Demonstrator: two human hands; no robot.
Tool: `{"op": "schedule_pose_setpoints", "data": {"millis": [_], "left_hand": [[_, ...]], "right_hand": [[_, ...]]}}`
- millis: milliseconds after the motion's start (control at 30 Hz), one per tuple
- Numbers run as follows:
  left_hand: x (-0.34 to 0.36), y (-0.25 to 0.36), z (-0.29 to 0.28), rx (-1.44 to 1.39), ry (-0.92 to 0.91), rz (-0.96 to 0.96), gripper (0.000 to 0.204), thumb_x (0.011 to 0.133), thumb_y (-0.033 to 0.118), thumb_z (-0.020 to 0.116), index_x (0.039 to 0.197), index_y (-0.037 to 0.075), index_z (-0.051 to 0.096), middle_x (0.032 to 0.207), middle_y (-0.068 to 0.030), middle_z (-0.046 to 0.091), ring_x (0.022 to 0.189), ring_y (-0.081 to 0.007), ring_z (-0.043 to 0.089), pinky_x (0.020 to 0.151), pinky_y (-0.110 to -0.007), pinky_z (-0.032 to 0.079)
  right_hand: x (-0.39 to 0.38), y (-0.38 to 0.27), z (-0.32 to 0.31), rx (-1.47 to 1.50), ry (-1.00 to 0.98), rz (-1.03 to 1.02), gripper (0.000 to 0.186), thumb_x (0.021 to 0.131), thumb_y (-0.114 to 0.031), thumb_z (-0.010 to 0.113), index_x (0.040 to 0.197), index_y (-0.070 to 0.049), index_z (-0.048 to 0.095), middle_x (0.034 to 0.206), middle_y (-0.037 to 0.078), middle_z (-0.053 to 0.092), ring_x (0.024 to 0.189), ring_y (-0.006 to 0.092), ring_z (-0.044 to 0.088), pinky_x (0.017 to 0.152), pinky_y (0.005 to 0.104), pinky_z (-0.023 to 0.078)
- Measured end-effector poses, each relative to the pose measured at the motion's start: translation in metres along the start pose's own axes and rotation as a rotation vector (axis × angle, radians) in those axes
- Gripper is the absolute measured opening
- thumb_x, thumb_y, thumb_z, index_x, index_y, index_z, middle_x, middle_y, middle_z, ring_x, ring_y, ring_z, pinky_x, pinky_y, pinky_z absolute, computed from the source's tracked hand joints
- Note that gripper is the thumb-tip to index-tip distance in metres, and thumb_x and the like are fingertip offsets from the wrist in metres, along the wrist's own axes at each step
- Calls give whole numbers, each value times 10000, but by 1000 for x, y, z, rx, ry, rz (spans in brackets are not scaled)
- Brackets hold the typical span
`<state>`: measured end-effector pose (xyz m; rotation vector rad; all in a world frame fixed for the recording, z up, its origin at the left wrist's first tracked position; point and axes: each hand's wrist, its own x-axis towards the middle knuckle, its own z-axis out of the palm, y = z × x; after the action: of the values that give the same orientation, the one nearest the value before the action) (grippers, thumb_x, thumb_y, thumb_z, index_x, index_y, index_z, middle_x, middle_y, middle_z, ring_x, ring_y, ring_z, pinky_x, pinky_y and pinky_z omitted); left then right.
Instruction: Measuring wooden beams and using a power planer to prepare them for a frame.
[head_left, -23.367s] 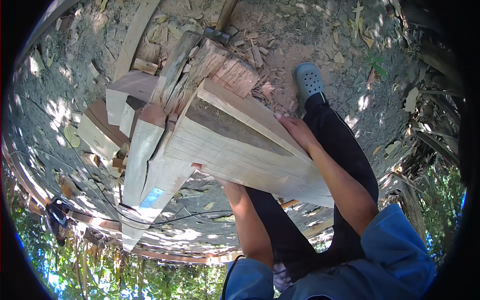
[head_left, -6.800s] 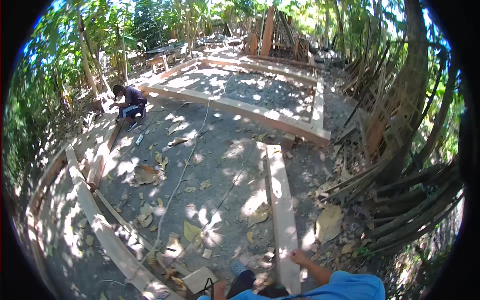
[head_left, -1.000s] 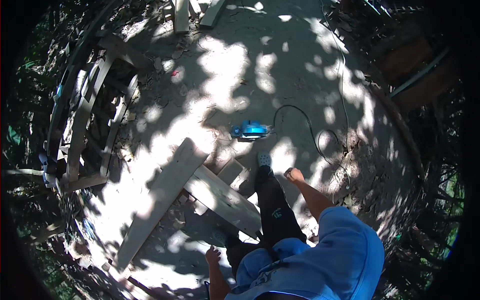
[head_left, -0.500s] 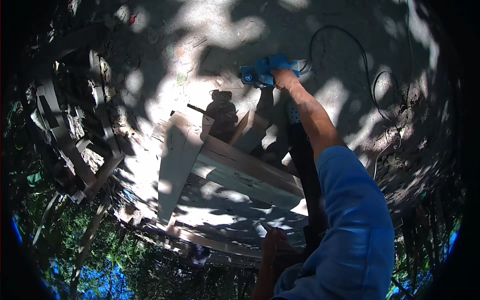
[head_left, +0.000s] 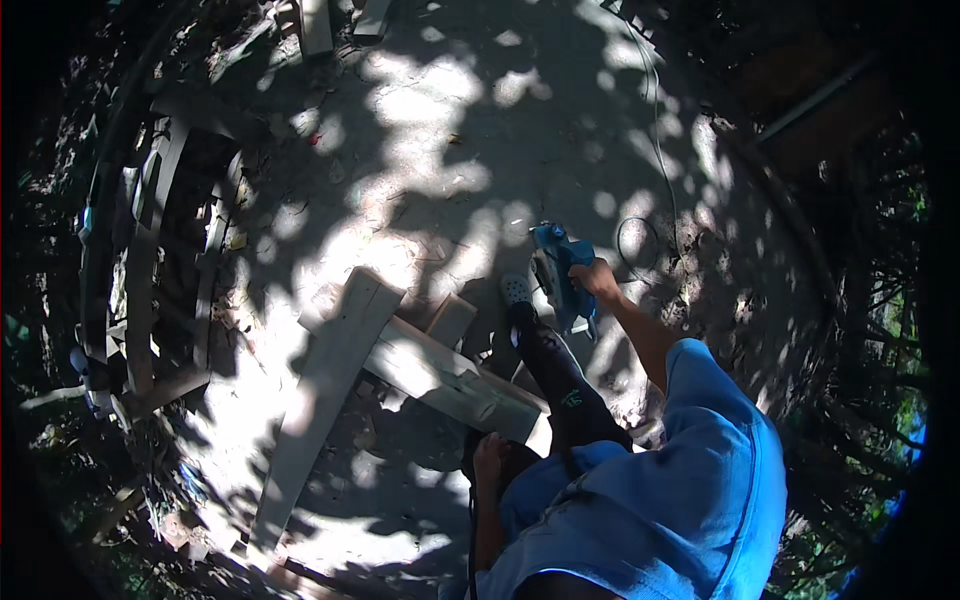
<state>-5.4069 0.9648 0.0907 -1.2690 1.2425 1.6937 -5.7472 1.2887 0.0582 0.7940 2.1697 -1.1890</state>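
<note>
My right hand (head_left: 593, 277) grips a blue electric planer (head_left: 562, 283) by its top handle, holding it turned lengthwise beside my forward foot in a grey clog (head_left: 515, 289). My left hand (head_left: 489, 458) is near my thigh with fingers curled; what is inside them, if anything, is hidden. Below and left of the planer, a long pale board (head_left: 325, 387) lies across a second beam (head_left: 450, 382), with a short block (head_left: 452, 320) behind them.
Stacked lumber (head_left: 145, 255) runs along the left side, and more boards (head_left: 315, 20) lie at the top. A thin cord (head_left: 655, 120) crosses the sunlit-and-shaded dirt on the right. Dark branches and undergrowth (head_left: 875, 360) line the right edge.
Since a second ago, the planer has left the ground in my right hand and swung from crosswise to lengthwise. My left hand has moved to beside my thigh.
</note>
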Motion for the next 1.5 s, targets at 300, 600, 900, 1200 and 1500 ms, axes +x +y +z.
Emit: {"op": "schedule_pose_setpoints", "data": {"millis": [300, 600, 900, 1200, 1500], "left_hand": [[-86, 109, -73, 85, -416, 207, 552, 950, 459, 457, 1314, 45, 459, 1323, -188, 493, 1151, -292, 534, 976, -401, 406], [-155, -27, 34, 858, -961, -417, 881, 862, 729, 352, 1277, -39, 470, 1171, -206, 604, 1043, -312, 612, 895, -441, 481], [-170, -150, 187, 479, -870, -533, 476, 871, 619, 488, 936, 162, 371, 759, -60, 457, 564, -139, 426, 498, -287, 378], [-385, -181, 309, 641, -1361, -122, 482, 914, 530, 499, 812, 60, 531, 523, 22, 360, 392, -89, 314, 367, -225, 248], [-634, -241, 314, 463, -1726, 317, 458, 925, 459, 470, 879, 4, 491, 610, -20, 410, 479, -142, 401, 480, -272, 385]], "right_hand": [[-446, 24, -93, 1350, 720, -253, 295, 791, -124, 623, 1062, -36, 549, 664, 77, 564, 551, 191, 567, 550, 337, 511], [-669, 193, 5, 1899, 1090, -358, 88, 794, -82, 545, 857, -29, 514, 691, 47, 500, 623, 168, 516, 630, 338, 494], [-874, 349, 293, 2068, 1592, 319, 175, 812, -157, 572, 959, -62, 561, 646, 18, 489, 546, 143, 518, 517, 317, 491], [-1030, 400, 680, 1590, 1227, 1202, 197, 825, -208, 580, 780, -20, 619, 682, 84, 597, 527, 180, 580, 464, 308, 475], [-1050, 353, 827, 1978, 1534, 1340, 205, 829, -211, 590, 776, -17, 632, 676, 85, 607, 516, 178, 580, 454, 306, 468]]}}
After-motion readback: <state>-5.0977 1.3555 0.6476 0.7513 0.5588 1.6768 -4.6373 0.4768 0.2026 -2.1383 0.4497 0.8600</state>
